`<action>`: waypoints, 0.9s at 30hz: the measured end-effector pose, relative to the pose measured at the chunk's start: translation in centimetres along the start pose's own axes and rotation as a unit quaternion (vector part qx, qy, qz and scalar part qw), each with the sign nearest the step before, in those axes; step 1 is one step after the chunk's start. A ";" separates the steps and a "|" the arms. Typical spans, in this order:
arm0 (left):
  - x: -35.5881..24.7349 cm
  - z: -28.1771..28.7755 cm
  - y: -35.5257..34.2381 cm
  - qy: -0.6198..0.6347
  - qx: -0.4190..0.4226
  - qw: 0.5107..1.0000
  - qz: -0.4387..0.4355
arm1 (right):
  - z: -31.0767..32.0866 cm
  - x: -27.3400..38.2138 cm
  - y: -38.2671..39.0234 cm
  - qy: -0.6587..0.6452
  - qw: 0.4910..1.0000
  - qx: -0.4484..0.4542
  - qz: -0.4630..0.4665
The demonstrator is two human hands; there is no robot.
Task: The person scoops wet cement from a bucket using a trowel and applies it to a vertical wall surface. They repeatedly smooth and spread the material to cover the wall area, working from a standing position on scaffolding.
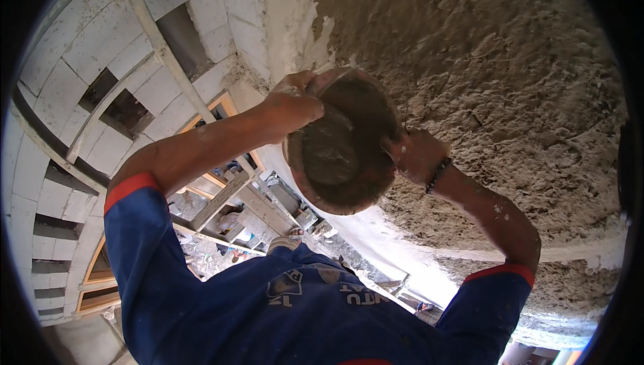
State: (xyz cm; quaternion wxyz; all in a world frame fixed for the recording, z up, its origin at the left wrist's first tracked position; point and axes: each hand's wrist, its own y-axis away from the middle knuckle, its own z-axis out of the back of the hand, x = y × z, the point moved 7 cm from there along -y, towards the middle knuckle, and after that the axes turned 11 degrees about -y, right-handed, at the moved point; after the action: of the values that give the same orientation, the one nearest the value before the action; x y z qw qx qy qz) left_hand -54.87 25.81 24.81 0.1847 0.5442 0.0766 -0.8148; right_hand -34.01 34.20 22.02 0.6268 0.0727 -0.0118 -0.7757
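A round, worn basin [311,191] is held up in front of me, with grey wet mortar [329,147] inside it. My left hand [294,105] is closed round its upper left rim, the thumb lying over the edge toward the mortar. At the right rim, my right hand [417,157] grips the basin with bent fingers; a dark beaded bracelet circles that wrist. Part of the right fingers is hidden behind the rim. Specks of mortar dot the right forearm. The basin is close to a wall [496,97] covered in rough, damp brown-grey plaster.
On the left rises a pale block wall [87,23] with several openings. Wooden scaffold poles [164,46] cross in front of it. Far below, past a plank [265,211], the ground is littered with objects. A pale unplastered strip [282,16] runs along the wall's corner.
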 end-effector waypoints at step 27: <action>4.4 4.1 1.3 0.021 -0.019 0.995 0.091 | 8.2 0.2 2.5 -0.195 0.966 -0.162 -0.052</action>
State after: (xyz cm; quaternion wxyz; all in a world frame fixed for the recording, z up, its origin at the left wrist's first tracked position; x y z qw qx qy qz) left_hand -59.43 22.31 22.48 0.2669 0.5620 0.0461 -0.7815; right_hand -32.72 32.88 30.36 0.5746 -0.1818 -0.0047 -0.7979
